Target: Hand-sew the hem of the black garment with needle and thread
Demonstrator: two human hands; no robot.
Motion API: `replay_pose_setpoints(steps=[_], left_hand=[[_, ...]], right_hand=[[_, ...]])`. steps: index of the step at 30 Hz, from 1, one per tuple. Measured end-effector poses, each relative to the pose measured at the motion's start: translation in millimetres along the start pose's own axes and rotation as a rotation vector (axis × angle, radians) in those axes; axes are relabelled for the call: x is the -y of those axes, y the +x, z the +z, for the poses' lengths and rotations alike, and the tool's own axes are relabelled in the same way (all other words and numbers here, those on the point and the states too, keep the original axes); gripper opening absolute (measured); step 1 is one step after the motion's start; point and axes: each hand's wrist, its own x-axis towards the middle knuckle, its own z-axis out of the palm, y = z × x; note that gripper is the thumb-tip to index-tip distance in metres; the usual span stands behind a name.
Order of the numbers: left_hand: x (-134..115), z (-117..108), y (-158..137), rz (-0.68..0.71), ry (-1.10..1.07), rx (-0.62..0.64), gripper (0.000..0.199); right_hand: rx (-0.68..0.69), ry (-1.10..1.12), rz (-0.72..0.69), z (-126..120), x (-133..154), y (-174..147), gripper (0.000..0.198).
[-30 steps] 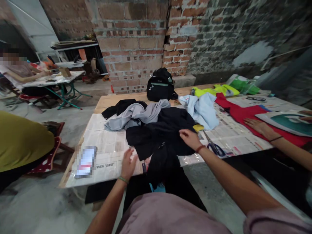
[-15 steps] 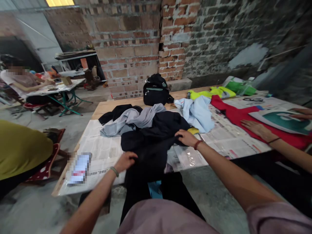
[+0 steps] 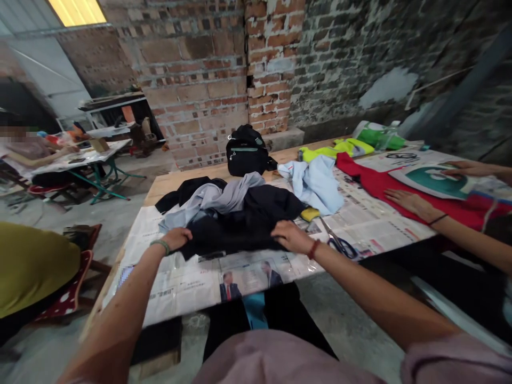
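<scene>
A black garment (image 3: pixel 236 232) is stretched between my hands over the newspaper-covered table (image 3: pixel 188 290). My left hand (image 3: pixel 178 238) grips its left edge, fingers closed on the cloth. At the opposite edge my right hand (image 3: pixel 291 236) pinches the fabric. Behind it lie a crumpled grey garment (image 3: pixel 226 194) and more dark cloth (image 3: pixel 190 189). Right of my right hand are scissors (image 3: pixel 340 242) and a small yellow piece (image 3: pixel 310 214). A light blue garment (image 3: pixel 318 184) is heaped beyond them.
A co-worker's hands (image 3: pixel 412 205) rest at a red garment (image 3: pixel 368 181) and a green-and-white board-like piece (image 3: pixel 434 178) on the right. A black backpack (image 3: pixel 248 154) and yellow vest (image 3: pixel 336 150) stand at the back. A person in olive (image 3: pixel 36 266) sits left.
Both hands have shifted, the left one further left and up. The black garment, which hung over the table's front edge, is now drawn back onto the table. Scissors and printed newspaper are uncovered.
</scene>
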Motion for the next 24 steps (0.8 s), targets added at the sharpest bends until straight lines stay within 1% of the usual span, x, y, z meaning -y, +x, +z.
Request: replay_pose_setpoints(steps=[1,2,3,4,5,7,8,10,12,14,16,17,18,20,22,23,24], left_hand=[[15.1,8.6,-7.1,-0.028,0.208,0.181,0.02],[28.0,16.4,-13.8,-0.038,0.34,0.214,0.018],[38.2,23.2,-19.8,-0.046,0.425,0.22,0.018],[45.3,29.2,-25.2,-0.04,0.486,0.177,0.018],[49.2,34.6,-29.9,-0.015,0.551,0.105,0.019],[47.7,45.5,-37.9,0.058,0.616,-0.005,0.026],[43.0,51.9,-41.6,0.111,0.623,-0.04,0.029],[28.3,68.4,-49.4,0.231,0.572,-0.066,0.032],[11.5,90.5,-59.3,0.355,0.513,-0.071,0.032],[-0.8,116.6,-71.4,0.426,0.513,-0.07,0.033],[-4.2,142.8,-83.9,0.444,0.561,-0.032,0.039],[-2.4,154.3,-89.2,0.441,0.583,-0.004,0.04],[1.1,164.1,-93.4,0.438,0.604,0.013,0.039],[10.7,177.6,-97.6,0.433,0.632,-0.007,0.039],[19.0,183.2,-96.8,0.438,0.643,-0.025,0.04],[21.6,183.9,-95.4,0.44,0.646,-0.03,0.041],[23.1,183.8,-93.9,0.441,0.648,-0.033,0.041]], right_hand=[[0.099,-0.003,0.018,14.0,-0.8,-19.1,0.017],[0.183,0.015,0.032,26.5,-2.0,-35.4,0.016],[0.201,0.053,0.062,36.7,-3.8,-48.2,0.016],[0.186,0.107,0.094,44.1,-6.1,-57.2,0.017],[0.148,0.162,0.126,48.5,-9.2,-62.2,0.018],[0.016,0.223,0.195,48.8,-17.2,-61.9,0.021],[-0.056,0.211,0.236,46.0,-21.9,-57.7,0.022],[-0.182,0.103,0.341,38.9,-31.2,-44.0,0.027],[-0.243,-0.03,0.482,35.0,-38.9,-26.0,0.039],[-0.208,-0.052,0.655,37.9,-44.2,-5.6,0.053],[-0.108,0.077,0.816,46.7,-47.8,16.3,0.067],[-0.062,0.167,0.867,51.9,-49.3,27.9,0.072],[-0.047,0.233,0.907,56.7,-50.7,39.9,0.073],[-0.047,0.3,0.941,62.4,-53.6,65.0,0.067],[-0.079,0.322,0.927,60.7,-55.4,90.7,0.052],[-0.103,0.328,0.913,57.4,-55.4,103.2,0.049],[-0.138,0.33,0.893,53.0,-54.5,114.8,0.05]])
